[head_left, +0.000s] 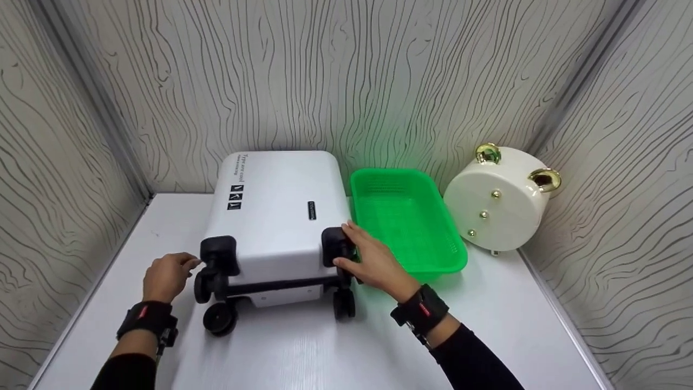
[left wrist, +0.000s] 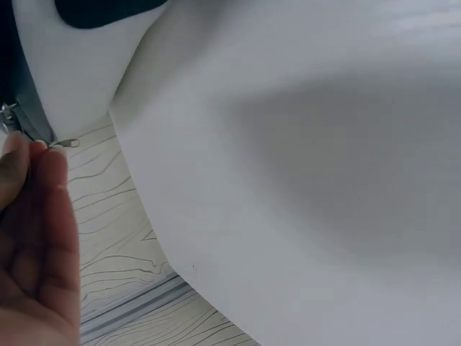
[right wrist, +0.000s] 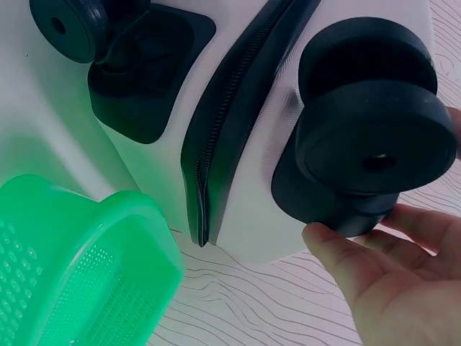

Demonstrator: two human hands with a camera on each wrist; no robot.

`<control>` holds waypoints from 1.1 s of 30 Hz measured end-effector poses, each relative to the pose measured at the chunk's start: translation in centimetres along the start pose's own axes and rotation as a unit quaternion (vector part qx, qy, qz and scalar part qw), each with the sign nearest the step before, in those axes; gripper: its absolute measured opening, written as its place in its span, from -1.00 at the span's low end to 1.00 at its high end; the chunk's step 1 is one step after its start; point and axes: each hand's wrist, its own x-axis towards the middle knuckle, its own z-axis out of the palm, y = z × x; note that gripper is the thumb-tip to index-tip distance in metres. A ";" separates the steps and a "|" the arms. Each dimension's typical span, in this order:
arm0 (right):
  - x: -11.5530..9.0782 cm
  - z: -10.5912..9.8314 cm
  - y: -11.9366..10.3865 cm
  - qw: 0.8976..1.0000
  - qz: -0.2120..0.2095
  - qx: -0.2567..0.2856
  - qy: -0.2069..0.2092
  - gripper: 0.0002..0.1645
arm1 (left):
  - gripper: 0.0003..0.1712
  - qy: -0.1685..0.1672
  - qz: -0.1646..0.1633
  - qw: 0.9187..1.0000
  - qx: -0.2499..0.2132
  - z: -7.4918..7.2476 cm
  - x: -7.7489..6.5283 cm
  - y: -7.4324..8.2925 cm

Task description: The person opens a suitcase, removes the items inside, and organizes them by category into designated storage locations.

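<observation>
A white suitcase (head_left: 281, 200) lies flat with its black wheels toward me and a dark zipper (right wrist: 234, 101) running round its side. At its near left corner my left hand (head_left: 165, 277) pinches a small metal zipper pull (left wrist: 66, 143) between thumb and fingers. My right hand (head_left: 376, 265) grips the near right corner, its thumb and fingers around the black wheel mount (right wrist: 346, 216). Part of those fingers is hidden behind the wheel (right wrist: 378, 140) in the right wrist view.
Close to the suitcase's right side stands a green plastic basket (head_left: 460, 254). Farther right, a round cream-coloured box (head_left: 487, 216) with gold ears and small gold knobs leans near the wall. Wood-patterned walls (head_left: 346, 76) enclose the white table (head_left: 281, 352) at the back and sides.
</observation>
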 end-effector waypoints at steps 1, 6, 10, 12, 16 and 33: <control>0.0 0.0 0.0 1.000 0.001 -0.001 -0.001 -0.06 | -0.76 -0.004 -0.001 1.000 0.000 0.0 0.5 0.0; -0.1 -0.1 0.1 1.000 0.000 -0.002 0.001 -0.07 | -0.79 -0.013 0.011 1.000 -0.003 0.1 1.2 -0.3; -0.1 -0.1 0.2 1.000 0.000 -0.002 0.001 -0.06 | -0.67 -0.027 0.025 0.999 -0.015 -0.4 0.7 -0.2; -0.1 -0.1 0.3 1.000 0.001 0.001 0.000 -0.05 | -0.53 -0.032 0.030 0.999 -0.018 -1.2 0.5 0.4; 0.0 -0.1 0.3 1.000 0.005 0.016 0.004 -0.04 | -0.39 0.006 0.047 0.999 -0.028 -3.5 0.0 3.4; -1.4 0.2 -0.4 0.999 -0.016 0.039 0.014 -0.06 | -0.22 0.083 0.367 0.920 0.113 0.7 -4.3 19.6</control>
